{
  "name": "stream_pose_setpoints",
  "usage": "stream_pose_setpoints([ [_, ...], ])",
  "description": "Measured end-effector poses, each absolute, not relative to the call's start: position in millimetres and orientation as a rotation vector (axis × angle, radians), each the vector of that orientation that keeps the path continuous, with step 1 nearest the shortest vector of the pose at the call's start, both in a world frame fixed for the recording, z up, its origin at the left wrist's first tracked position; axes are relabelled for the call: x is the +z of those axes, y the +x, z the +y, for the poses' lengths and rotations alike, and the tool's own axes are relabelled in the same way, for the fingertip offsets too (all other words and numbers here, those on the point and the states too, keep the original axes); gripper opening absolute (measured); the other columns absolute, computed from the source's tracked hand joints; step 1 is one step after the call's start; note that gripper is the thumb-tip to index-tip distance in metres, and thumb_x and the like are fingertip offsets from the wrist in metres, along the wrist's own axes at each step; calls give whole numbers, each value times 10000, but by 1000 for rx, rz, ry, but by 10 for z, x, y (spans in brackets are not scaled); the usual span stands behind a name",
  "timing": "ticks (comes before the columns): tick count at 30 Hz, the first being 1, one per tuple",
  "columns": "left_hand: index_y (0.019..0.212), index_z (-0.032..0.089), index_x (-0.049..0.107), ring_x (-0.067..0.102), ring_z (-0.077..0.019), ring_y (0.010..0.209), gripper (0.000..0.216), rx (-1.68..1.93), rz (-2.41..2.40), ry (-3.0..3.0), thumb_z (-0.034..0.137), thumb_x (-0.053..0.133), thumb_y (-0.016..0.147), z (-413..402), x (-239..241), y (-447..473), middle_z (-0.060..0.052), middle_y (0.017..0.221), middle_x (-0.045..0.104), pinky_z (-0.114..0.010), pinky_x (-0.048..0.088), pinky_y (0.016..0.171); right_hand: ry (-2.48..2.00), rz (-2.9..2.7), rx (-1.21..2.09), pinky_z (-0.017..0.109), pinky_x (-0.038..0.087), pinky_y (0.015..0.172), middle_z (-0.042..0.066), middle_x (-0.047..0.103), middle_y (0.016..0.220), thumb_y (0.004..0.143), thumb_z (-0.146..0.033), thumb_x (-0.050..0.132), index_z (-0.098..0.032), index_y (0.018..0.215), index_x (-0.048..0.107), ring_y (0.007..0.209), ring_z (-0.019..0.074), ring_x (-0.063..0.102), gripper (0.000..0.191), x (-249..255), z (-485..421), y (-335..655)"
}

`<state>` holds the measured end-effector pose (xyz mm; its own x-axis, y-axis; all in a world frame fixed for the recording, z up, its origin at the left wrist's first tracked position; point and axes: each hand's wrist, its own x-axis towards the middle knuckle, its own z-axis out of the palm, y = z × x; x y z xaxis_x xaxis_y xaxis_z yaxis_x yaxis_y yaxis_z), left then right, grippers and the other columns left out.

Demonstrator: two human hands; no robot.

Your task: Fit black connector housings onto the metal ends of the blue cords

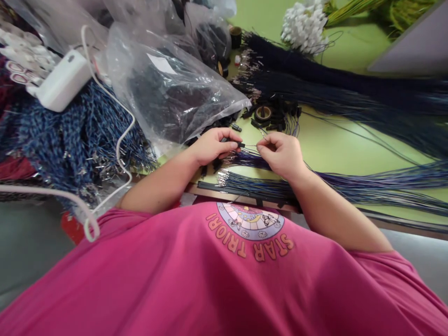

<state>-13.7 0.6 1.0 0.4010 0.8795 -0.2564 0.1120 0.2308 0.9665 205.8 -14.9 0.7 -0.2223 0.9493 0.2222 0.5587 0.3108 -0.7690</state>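
Between thumb and fingers, my left hand (217, 144) grips a small black connector housing (241, 144). My right hand (282, 151) pinches a thin wire (251, 145) that runs toward the housing; whether its tip is inside I cannot tell. Below both hands lie bundles of dark blue and purple wires (252, 181) with bare metal terminals (222, 177) at their left ends. Just beyond my fingers sits a pile of black connectors (278, 116) with a roll of tape (263, 113) among them.
A clear plastic bag (175, 88) of dark parts lies beyond my left hand. Blue twisted wires (70, 135), a white box-shaped device (65, 80) and a white cable (121, 140) are at left. Long dark wires (332, 84) and white connectors (304, 27) lie on the green table (325, 135).
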Motion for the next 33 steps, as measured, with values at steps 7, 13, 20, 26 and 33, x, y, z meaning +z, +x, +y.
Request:
stream_pose_setpoints([
  [7,954,134,659,405,-22,430,226,630,1163,1328,217,684,745,-22,8,-86,-33,754,714,-196,300,437,-1353,-2039,608,310,425,725,60,684,766,813,-226,541,-182,721,663,727,175,572,159,-19,-222,1976],
  [13,938,132,706,489,-57,524,265,674,1245,1514,276,706,716,-32,-4,-77,-27,772,720,-214,382,518,-1401,-2018,721,292,411,685,41,681,715,797,-227,561,-175,707,671,685,161,570,152,-13,-188,1980],
  [20,875,133,742,621,-121,761,235,627,1208,1784,295,714,706,-10,12,-84,-31,853,730,-259,480,761,-1373,-2021,933,262,384,628,24,675,675,772,-204,575,-147,709,685,637,128,548,140,22,-173,1980],
  [26,883,132,739,615,-119,752,237,637,1237,1759,292,716,709,0,-4,-99,-30,845,727,-254,482,742,-1401,-1911,1103,260,394,615,30,695,710,781,-277,607,-135,816,745,638,126,547,201,68,-143,2019],
  [33,862,133,737,609,-118,734,229,607,1246,1728,282,724,688,5,12,-91,-32,834,726,-256,487,731,-1425,-1893,1088,257,368,583,1,615,591,764,-272,607,-135,705,728,584,110,485,192,70,-146,2026],
])
